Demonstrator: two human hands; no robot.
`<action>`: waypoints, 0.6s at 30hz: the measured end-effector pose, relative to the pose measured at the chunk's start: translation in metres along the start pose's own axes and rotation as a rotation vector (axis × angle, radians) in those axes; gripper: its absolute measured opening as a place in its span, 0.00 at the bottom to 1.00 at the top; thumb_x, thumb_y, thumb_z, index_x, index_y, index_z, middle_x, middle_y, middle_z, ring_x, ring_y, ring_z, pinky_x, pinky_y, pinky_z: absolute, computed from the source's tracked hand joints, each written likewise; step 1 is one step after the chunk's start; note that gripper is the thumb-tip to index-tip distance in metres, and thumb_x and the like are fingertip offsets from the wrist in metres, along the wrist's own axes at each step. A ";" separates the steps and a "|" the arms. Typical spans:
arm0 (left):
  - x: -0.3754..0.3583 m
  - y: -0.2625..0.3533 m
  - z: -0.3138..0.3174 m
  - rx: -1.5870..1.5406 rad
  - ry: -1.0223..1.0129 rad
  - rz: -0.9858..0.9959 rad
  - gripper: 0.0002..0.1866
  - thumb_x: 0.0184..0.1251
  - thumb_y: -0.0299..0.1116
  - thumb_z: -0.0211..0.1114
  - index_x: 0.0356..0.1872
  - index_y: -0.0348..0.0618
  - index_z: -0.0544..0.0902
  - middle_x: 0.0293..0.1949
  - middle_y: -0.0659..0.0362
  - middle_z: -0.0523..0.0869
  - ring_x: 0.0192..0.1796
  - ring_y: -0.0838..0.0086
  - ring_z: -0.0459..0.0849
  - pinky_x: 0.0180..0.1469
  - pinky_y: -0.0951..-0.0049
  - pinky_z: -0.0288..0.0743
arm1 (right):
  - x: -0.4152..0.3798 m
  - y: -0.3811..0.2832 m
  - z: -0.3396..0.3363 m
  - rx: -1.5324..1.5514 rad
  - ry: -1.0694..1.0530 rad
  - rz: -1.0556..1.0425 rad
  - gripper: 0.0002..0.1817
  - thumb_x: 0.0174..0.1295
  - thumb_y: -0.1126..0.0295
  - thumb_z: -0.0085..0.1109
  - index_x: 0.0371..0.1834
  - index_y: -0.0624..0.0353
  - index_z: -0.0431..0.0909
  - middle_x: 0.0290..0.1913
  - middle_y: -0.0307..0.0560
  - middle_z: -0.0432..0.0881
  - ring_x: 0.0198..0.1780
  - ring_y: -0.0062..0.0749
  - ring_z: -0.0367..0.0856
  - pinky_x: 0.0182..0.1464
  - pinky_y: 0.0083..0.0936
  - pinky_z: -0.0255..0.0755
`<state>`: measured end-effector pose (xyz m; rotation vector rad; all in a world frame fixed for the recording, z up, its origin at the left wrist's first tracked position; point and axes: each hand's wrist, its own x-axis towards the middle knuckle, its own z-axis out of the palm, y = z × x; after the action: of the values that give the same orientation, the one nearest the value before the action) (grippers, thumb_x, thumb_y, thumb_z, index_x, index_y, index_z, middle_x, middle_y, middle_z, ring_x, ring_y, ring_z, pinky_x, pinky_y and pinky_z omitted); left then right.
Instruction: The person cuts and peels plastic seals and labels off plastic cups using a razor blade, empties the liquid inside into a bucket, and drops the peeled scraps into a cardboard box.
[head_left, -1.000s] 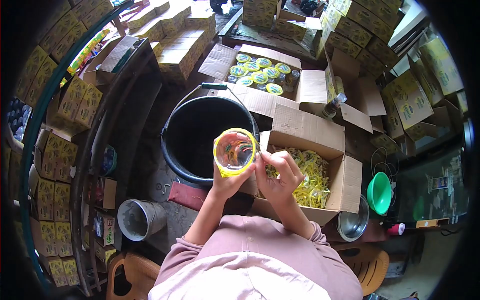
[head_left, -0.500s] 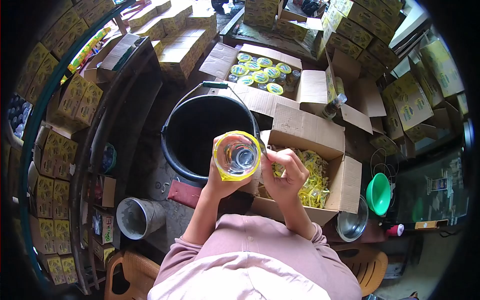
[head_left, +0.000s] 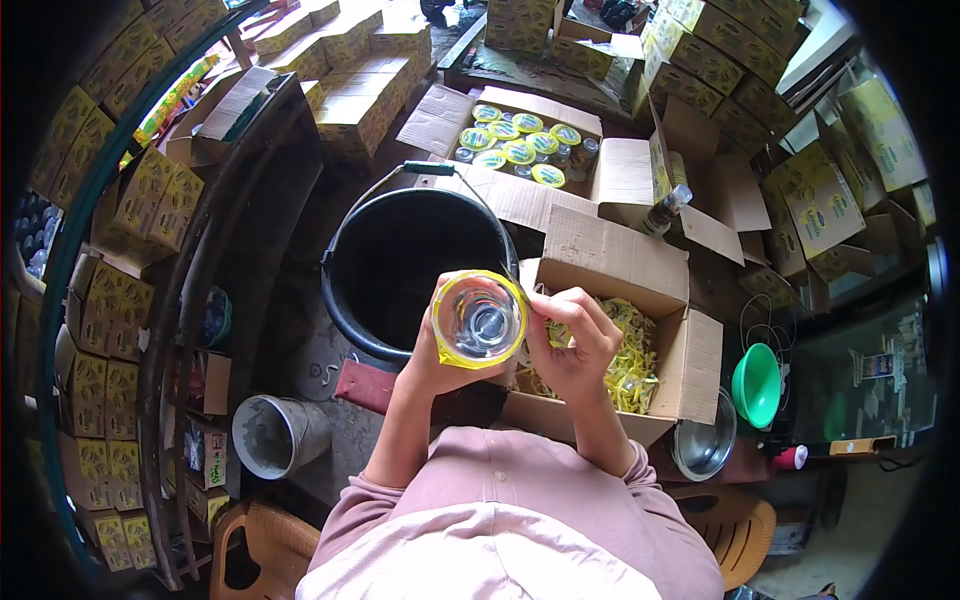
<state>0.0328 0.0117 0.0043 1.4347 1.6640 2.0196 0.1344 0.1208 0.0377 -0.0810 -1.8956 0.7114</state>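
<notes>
My left hand (head_left: 428,362) is wrapped round a clear plastic cup (head_left: 482,322), whose round end faces me and carries a yellow film edge. At the cup's right side my right hand (head_left: 575,340) is closed, thumb and forefinger pinched near the yellow edge. A thin dark sliver shows by those fingertips, too small to name. Under and behind the cup stands a black bucket (head_left: 345,300) with a green-gripped wire handle. To the right, partly behind my right hand, an open carton (head_left: 615,245) holds a heap of yellow film strips (head_left: 632,365).
Beyond the bucket, an open carton (head_left: 622,170) holds several yellow-lidded cups (head_left: 520,152). A bottle (head_left: 668,208) leans beside it. A grey pail (head_left: 280,436) stands left, a green bowl (head_left: 757,385) and metal bowl (head_left: 704,450) right. Stacked printed cartons (head_left: 375,85) surround the area.
The cup has shifted slightly right and down and turned a little in my left hand. My right hand stays pinched at its edge, with its fingers slightly moved.
</notes>
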 end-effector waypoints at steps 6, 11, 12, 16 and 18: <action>0.001 0.003 -0.004 -0.049 -0.034 -0.027 0.34 0.31 0.24 0.74 0.47 0.41 0.70 0.43 0.58 0.74 0.47 0.74 0.75 0.51 0.74 0.71 | 0.002 0.000 -0.001 -0.002 -0.049 -0.058 0.13 0.43 0.82 0.65 0.34 0.58 0.79 0.25 0.44 0.79 0.22 0.28 0.76 0.23 0.20 0.69; -0.004 -0.005 0.001 -0.254 -0.037 -0.092 0.34 0.36 0.20 0.70 0.50 0.43 0.66 0.47 0.59 0.69 0.51 0.73 0.72 0.56 0.73 0.66 | -0.004 -0.001 0.004 0.040 0.047 0.027 0.11 0.43 0.83 0.65 0.31 0.60 0.79 0.24 0.45 0.79 0.23 0.27 0.78 0.24 0.18 0.70; -0.004 -0.007 0.003 -0.268 -0.021 -0.095 0.34 0.37 0.20 0.69 0.51 0.43 0.65 0.47 0.59 0.69 0.52 0.73 0.72 0.56 0.73 0.66 | -0.006 -0.002 0.005 0.051 0.080 0.063 0.10 0.43 0.83 0.64 0.30 0.60 0.79 0.24 0.45 0.79 0.23 0.27 0.78 0.24 0.18 0.70; -0.004 -0.010 0.003 -0.242 -0.004 -0.091 0.35 0.38 0.19 0.68 0.52 0.44 0.64 0.47 0.58 0.69 0.53 0.73 0.72 0.57 0.72 0.65 | -0.012 -0.005 0.004 0.051 0.077 0.114 0.10 0.43 0.83 0.64 0.30 0.60 0.79 0.23 0.45 0.79 0.23 0.26 0.79 0.24 0.18 0.70; -0.005 -0.016 0.004 -0.251 -0.014 -0.094 0.35 0.38 0.19 0.69 0.52 0.44 0.64 0.47 0.58 0.70 0.52 0.73 0.72 0.57 0.72 0.65 | -0.015 -0.006 0.004 0.035 0.067 0.121 0.10 0.44 0.83 0.64 0.30 0.60 0.80 0.23 0.45 0.78 0.23 0.26 0.79 0.24 0.18 0.70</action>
<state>0.0312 0.0168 -0.0117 1.2584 1.3857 2.0738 0.1393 0.1088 0.0276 -0.1970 -1.8255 0.8138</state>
